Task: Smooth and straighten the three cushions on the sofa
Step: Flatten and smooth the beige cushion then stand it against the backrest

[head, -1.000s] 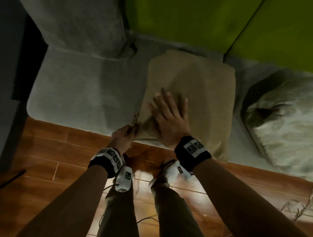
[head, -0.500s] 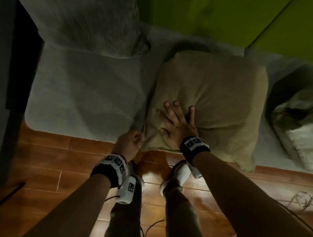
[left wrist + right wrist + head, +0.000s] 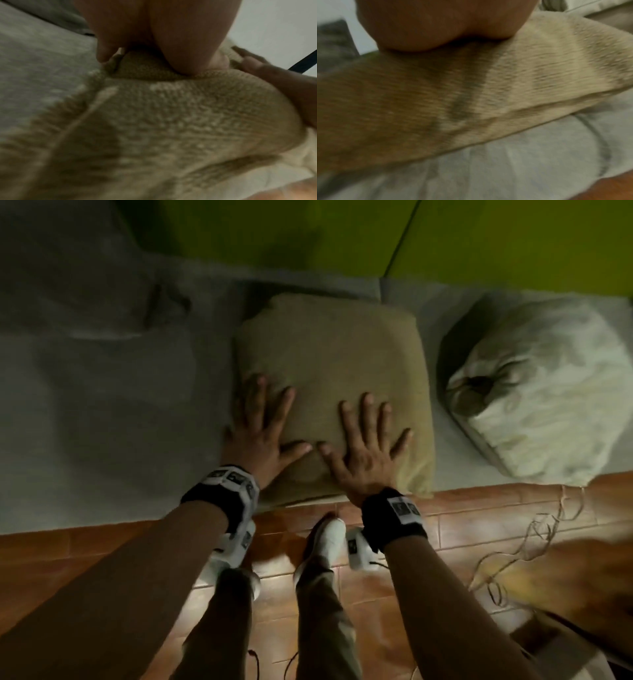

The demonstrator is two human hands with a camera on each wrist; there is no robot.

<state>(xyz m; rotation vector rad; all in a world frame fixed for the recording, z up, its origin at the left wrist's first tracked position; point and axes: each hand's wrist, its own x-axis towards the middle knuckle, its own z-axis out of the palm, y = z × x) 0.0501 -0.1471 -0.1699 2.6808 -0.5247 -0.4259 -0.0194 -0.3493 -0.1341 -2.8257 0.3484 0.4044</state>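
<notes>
A tan woven cushion (image 3: pixel 335 364) lies flat on the grey sofa seat (image 3: pixel 113 412), its near edge at the seat's front. My left hand (image 3: pixel 263 426) presses flat on the cushion's left edge, fingers spread. My right hand (image 3: pixel 366 440) presses flat on its near middle, fingers spread too. The left wrist view shows the tan cushion (image 3: pixel 171 115) bulging under my palm. In the right wrist view my palm lies on the tan cushion (image 3: pixel 471 88). A pale patterned cushion (image 3: pixel 548 405) sits crumpled at the right. A grey cushion (image 3: pixel 75 285) lies at the back left.
The green sofa back (image 3: pixel 342 234) runs along the top. Brown wooden floor (image 3: pixel 102 559) lies below the seat edge, with my white shoes (image 3: pixel 325 546) on it. A tangle of thin cord (image 3: pixel 534 535) lies on the floor at the right.
My left hand let go of the cushion's near left corner and now lies flat on it. The right hand slid to the right. The cushion lies squarer.
</notes>
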